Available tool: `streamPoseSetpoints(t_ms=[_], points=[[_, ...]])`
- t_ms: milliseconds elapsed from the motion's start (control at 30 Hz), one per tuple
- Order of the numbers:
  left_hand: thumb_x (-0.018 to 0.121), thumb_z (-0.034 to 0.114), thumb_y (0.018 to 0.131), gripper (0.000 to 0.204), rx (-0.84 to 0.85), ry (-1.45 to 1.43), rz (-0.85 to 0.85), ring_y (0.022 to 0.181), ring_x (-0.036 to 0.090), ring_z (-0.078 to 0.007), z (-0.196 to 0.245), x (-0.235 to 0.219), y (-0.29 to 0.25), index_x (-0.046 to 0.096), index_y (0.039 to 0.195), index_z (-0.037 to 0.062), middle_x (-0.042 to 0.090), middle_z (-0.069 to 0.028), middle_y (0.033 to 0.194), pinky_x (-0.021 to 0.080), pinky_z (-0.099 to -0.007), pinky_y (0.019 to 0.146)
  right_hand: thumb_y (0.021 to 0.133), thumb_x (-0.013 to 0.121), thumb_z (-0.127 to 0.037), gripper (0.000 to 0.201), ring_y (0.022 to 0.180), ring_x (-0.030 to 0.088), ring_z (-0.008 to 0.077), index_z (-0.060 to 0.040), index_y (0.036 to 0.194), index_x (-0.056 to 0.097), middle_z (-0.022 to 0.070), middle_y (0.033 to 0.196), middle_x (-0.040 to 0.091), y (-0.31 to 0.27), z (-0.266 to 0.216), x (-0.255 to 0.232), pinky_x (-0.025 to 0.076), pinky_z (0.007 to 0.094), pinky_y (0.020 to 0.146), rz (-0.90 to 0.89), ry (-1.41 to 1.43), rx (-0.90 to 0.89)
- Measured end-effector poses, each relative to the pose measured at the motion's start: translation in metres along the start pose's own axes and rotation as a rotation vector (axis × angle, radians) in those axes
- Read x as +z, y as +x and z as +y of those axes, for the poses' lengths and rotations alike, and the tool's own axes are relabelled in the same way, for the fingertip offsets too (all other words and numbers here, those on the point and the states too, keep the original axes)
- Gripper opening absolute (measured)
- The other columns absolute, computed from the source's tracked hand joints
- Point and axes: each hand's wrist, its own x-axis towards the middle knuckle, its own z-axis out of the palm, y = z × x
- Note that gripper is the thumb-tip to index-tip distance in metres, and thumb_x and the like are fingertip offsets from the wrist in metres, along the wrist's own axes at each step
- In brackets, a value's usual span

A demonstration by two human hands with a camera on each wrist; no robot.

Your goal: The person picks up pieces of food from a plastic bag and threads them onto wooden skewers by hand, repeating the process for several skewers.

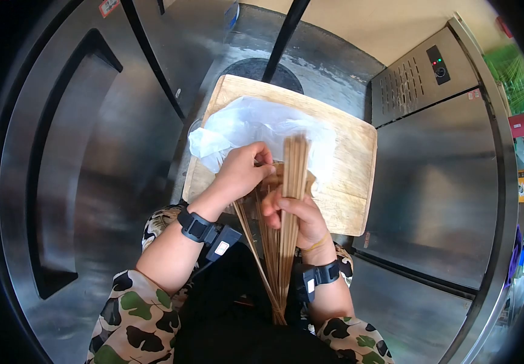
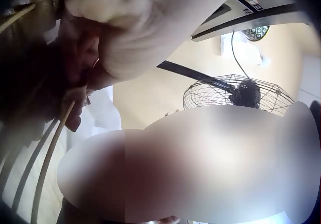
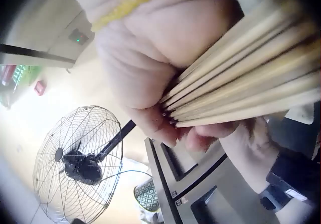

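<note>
My right hand [image 1: 301, 215] grips a thick bundle of wooden skewers [image 1: 295, 164], thumb across the front. The bundle stands nearly upright, its lower ends converging near my lap. Close beside it on the left, my left hand [image 1: 246, 170] has thumb and index finger pinched together at a thin skewer [image 2: 47, 164], whose end meets the fingertips in the left wrist view. Brown pieces [image 1: 278, 174] show between the hands, partly hidden behind the bundle; I cannot tell what they are. More thin skewers slant down below the left hand. In the right wrist view, the palm wraps the bundle [image 3: 251, 73].
A wooden board [image 1: 350, 182] lies before me, a crumpled clear plastic bag [image 1: 262, 115] spread on it. Steel cabinets [image 1: 110, 145] stand on the left, and a steel refrigerator [image 1: 438, 176] on the right. Beyond the board rises a black pole [image 1: 286, 39]; wrist views show a fan [image 3: 77, 164].
</note>
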Motion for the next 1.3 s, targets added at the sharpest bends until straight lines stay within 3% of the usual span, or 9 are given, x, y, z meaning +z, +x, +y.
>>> streamPoseSetpoints(t_ms=[67, 233, 333, 600, 700, 900, 1000, 1100, 1300], points=[[0.065, 0.012, 0.077, 0.015, 0.003, 0.02, 0.027, 0.067, 0.061, -0.0219, 0.001, -0.006, 0.001, 0.058, 0.085, 0.002, 0.061, -0.0102, 0.074, 0.048, -0.0311, 0.064, 0.085, 0.056, -0.012, 0.015, 0.068, 0.06, 0.0127, 0.0019, 0.086, 0.062, 0.0085, 0.08, 0.064, 0.007, 0.002, -0.003, 0.049, 0.0241, 0.063, 0.147, -0.139, 0.098], [0.064, 0.019, 0.083, 0.019, 0.046, 0.088, 0.227, 0.065, 0.06, -0.0155, 0.008, -0.04, -0.006, 0.057, 0.088, 0.0019, 0.06, -0.0082, 0.071, 0.047, -0.029, 0.059, 0.084, 0.054, -0.012, 0.014, 0.065, 0.058, 0.0122, 0.0004, 0.084, 0.061, 0.0073, 0.079, 0.062, 0.009, 0.005, -0.006, 0.047, 0.0227, 0.06, 0.158, -0.168, 0.043], [0.06, 0.017, 0.088, 0.014, -0.007, -0.154, 0.333, 0.054, 0.052, -0.0065, 0.004, -0.054, -0.007, 0.055, 0.085, 0.0043, 0.057, -0.001, 0.068, 0.042, -0.0207, 0.05, 0.084, 0.054, -0.012, 0.014, 0.063, 0.057, 0.0118, 0.0003, 0.083, 0.061, 0.0063, 0.075, 0.061, 0.007, 0.004, -0.007, 0.047, 0.0224, 0.059, 0.173, -0.207, 0.045], [0.053, 0.025, 0.093, 0.021, -0.039, -0.396, 0.228, 0.053, 0.048, -0.0028, 0.002, -0.037, -0.035, 0.054, 0.078, 0.0101, 0.054, 0.0037, 0.064, 0.037, -0.0172, 0.049, 0.084, 0.056, -0.016, 0.017, 0.059, 0.054, 0.0112, -0.0026, 0.075, 0.061, 0.0038, 0.066, 0.058, 0.006, 0.003, -0.014, 0.044, 0.0229, 0.055, 0.093, -0.181, 0.039], [0.051, 0.03, 0.094, 0.026, -0.046, -0.339, 0.14, 0.053, 0.049, -0.0029, -0.001, -0.028, -0.07, 0.054, 0.077, 0.0109, 0.054, 0.0036, 0.063, 0.037, -0.018, 0.048, 0.085, 0.056, -0.02, 0.02, 0.055, 0.052, 0.0111, -0.0037, 0.073, 0.06, 0.0038, 0.063, 0.057, 0.002, 0.004, -0.021, 0.042, 0.0233, 0.052, 0.057, -0.157, 0.024], [0.058, 0.039, 0.088, 0.031, -0.653, -0.476, -0.28, 0.069, 0.059, -0.0115, -0.022, 0.011, -0.16, 0.056, 0.088, 0.0077, 0.059, -0.0037, 0.078, 0.051, -0.024, 0.063, 0.086, 0.056, -0.022, 0.02, 0.051, 0.05, 0.011, -0.0073, 0.073, 0.057, 0.0033, 0.067, 0.057, -0.002, 0.018, -0.036, 0.041, 0.0214, 0.048, -0.048, 0.084, 0.013], [0.056, 0.038, 0.089, 0.037, -0.607, -1.031, -0.563, 0.106, 0.056, -0.0204, -0.033, 0.045, -0.172, 0.055, 0.109, 0.0074, 0.061, -0.007, 0.108, 0.042, -0.0386, 0.094, 0.087, 0.055, -0.023, 0.02, 0.049, 0.047, 0.0101, -0.0092, 0.072, 0.054, 0.0024, 0.066, 0.054, -0.012, 0.029, -0.031, 0.039, 0.02, 0.045, -0.132, 0.217, 0.019], [0.056, 0.037, 0.088, 0.04, -0.538, -1.247, -0.702, 0.104, 0.057, -0.0202, -0.023, 0.067, -0.176, 0.054, 0.116, 0.0075, 0.061, -0.0061, 0.109, 0.042, -0.0398, 0.095, 0.088, 0.053, -0.022, 0.018, 0.048, 0.044, 0.0089, -0.0104, 0.075, 0.05, 0.0016, 0.064, 0.051, -0.029, 0.029, -0.019, 0.037, 0.0209, 0.044, -0.238, 0.263, 0.031], [0.06, 0.011, 0.086, 0.03, -0.52, -1.157, -0.555, 0.097, 0.059, -0.0162, 0.001, 0.08, -0.203, 0.054, 0.115, 0.0094, 0.061, -0.0027, 0.105, 0.047, -0.0341, 0.086, 0.087, 0.054, -0.019, 0.014, 0.047, 0.046, 0.0092, -0.01, 0.079, 0.047, 0.0029, 0.063, 0.05, -0.067, 0.022, -0.019, 0.036, 0.0202, 0.041, -0.27, 0.253, -0.124]])
